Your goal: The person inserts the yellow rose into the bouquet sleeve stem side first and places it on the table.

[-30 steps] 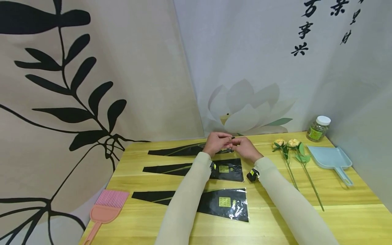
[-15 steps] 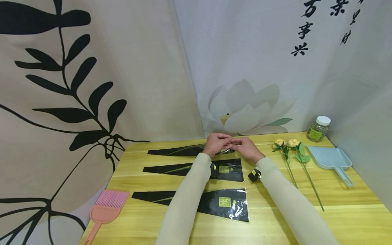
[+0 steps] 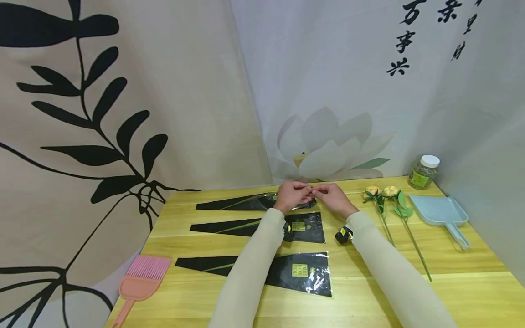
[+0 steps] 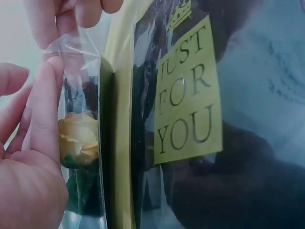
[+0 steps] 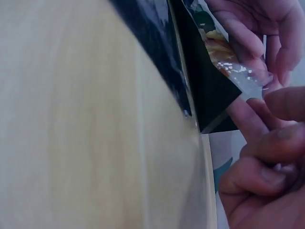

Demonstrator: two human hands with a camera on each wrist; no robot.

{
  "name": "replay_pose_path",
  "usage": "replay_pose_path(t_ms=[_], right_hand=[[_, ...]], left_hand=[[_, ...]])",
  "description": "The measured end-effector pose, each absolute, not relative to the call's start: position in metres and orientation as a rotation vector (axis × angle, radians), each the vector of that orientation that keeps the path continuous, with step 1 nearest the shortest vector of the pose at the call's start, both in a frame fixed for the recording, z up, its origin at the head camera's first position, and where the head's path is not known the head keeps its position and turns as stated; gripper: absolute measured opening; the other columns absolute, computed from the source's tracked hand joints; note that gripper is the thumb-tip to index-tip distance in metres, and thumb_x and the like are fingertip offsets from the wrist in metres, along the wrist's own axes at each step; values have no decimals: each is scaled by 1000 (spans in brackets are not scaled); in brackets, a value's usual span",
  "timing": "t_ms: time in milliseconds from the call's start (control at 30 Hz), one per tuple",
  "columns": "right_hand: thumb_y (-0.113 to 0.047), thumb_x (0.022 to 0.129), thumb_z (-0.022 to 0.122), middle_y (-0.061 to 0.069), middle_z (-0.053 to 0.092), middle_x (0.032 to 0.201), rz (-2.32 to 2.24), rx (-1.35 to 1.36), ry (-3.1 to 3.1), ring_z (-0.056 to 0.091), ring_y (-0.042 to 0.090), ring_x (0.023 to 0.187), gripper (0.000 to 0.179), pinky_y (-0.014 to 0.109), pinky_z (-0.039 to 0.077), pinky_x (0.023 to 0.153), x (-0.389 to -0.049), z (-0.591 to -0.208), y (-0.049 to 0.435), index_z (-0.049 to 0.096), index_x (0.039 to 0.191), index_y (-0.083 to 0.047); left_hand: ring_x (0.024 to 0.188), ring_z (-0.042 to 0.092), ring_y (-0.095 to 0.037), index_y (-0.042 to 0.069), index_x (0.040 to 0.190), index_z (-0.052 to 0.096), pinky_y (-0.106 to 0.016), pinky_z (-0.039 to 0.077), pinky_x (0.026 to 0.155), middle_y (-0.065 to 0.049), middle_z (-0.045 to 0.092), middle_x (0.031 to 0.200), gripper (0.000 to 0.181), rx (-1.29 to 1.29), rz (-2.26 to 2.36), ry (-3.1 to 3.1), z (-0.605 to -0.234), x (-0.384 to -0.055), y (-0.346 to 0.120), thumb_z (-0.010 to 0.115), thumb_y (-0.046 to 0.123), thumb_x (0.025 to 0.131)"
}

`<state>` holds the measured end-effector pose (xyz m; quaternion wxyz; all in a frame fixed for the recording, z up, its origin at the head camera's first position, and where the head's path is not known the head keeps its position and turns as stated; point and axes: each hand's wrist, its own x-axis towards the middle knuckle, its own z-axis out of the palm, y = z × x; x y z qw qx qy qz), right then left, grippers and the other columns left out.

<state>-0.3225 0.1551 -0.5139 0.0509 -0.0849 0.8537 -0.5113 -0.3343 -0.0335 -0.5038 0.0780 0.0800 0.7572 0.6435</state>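
At the back of the table, both hands work at the mouth of a black flower sleeve [image 3: 229, 203] with a clear plastic front. Inside it lies a yellow artificial rose [image 4: 79, 138]. My left hand [image 3: 292, 197] holds the sleeve near its wide end, its fingers along the clear plastic. Close against it, my right hand [image 3: 333, 198] pinches the sleeve's end, with one finger [image 5: 248, 121] against the black edge. Clear film [image 5: 245, 78] bunches up between the fingertips. Nearer the body lies a second black sleeve [image 3: 305, 228], printed JUST FOR YOU, partly under the left forearm.
A third sleeve [image 3: 297, 273] lies at the front. Two yellow roses [image 3: 391, 192] on long stems lie to the right, beside a blue dustpan [image 3: 440, 210]. A white-lidded jar [image 3: 424, 173] stands at the back right corner. A pink brush [image 3: 141, 284] rests at the left edge.
Both hands stay together at the sleeve's mouth, and the fingers have shifted slightly to the right. The head view has turned a little. The other things lie still.
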Motion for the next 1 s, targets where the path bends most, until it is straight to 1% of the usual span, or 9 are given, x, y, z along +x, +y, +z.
replay_pose_path(t_ms=[133, 233, 367, 533, 633, 733, 800, 867, 1000], right_hand=[[-30, 110, 59, 15, 77, 124, -1586, -219, 2577, 65, 36, 129, 36, 55, 49, 114, -322, -513, 156, 74, 129, -4], [-32, 110, 58, 12, 80, 116, -1601, -196, 2578, 66, 34, 126, 34, 53, 50, 112, -323, -510, 157, 76, 125, -6], [-34, 110, 58, 13, 79, 113, -1604, -157, 2634, 68, 35, 119, 32, 44, 53, 98, -323, -506, 156, 77, 116, -9], [-39, 107, 63, 13, 79, 108, -1619, -89, 2710, 69, 35, 109, 34, 35, 51, 83, -322, -501, 152, 78, 109, -9], [-49, 103, 67, 9, 78, 104, -1610, -35, 2742, 69, 31, 101, 40, 33, 52, 79, -322, -500, 148, 78, 106, -11], [-58, 98, 70, 7, 78, 101, -1603, 20, 2765, 67, 27, 92, 46, 33, 52, 74, -322, -500, 143, 78, 104, -13], [-60, 95, 72, 7, 77, 101, -1595, 51, 2786, 66, 25, 87, 48, 33, 52, 71, -322, -500, 140, 77, 103, -13], [-60, 93, 75, 7, 77, 100, -1586, 72, 2803, 66, 24, 85, 47, 33, 52, 69, -322, -501, 137, 77, 101, -13], [-50, 92, 80, 8, 77, 99, -1575, 88, 2829, 67, 25, 83, 38, 33, 53, 68, -322, -502, 132, 78, 98, -12]], left_hand=[[73, 78, -13, 8, 111, 83, -28, 66, 72, -10, 81, 96, 17, 219, 1944, 2251, -504, -333, -36, 71, 17, 103], [76, 79, -13, 5, 117, 81, -28, 66, 72, -14, 80, 103, 21, 232, 1970, 2224, -502, -334, -40, 70, 17, 104], [83, 80, -19, 3, 123, 78, -33, 68, 75, -16, 80, 106, 26, 255, 1942, 2290, -496, -335, -48, 69, 19, 105], [89, 75, -22, 10, 123, 80, -37, 64, 76, -7, 78, 106, 24, 305, 1763, 2590, -490, -338, -65, 68, 20, 105], [99, 72, -23, 11, 123, 80, -40, 63, 85, -5, 77, 112, 23, 320, 1675, 2707, -491, -340, -75, 69, 18, 104], [115, 69, -28, 8, 125, 78, -48, 60, 99, -10, 76, 124, 25, 325, 1598, 2742, -494, -342, -85, 70, 16, 103], [123, 67, -32, 7, 128, 77, -52, 58, 104, -13, 73, 132, 29, 326, 1523, 2763, -497, -343, -90, 71, 17, 102], [128, 66, -33, 9, 131, 76, -54, 55, 108, -11, 71, 138, 32, 322, 1422, 2783, -499, -343, -94, 73, 22, 102], [130, 64, -33, 19, 132, 77, -64, 41, 115, -3, 70, 141, 38, 326, 1193, 2843, -501, -342, -98, 75, 38, 100]])
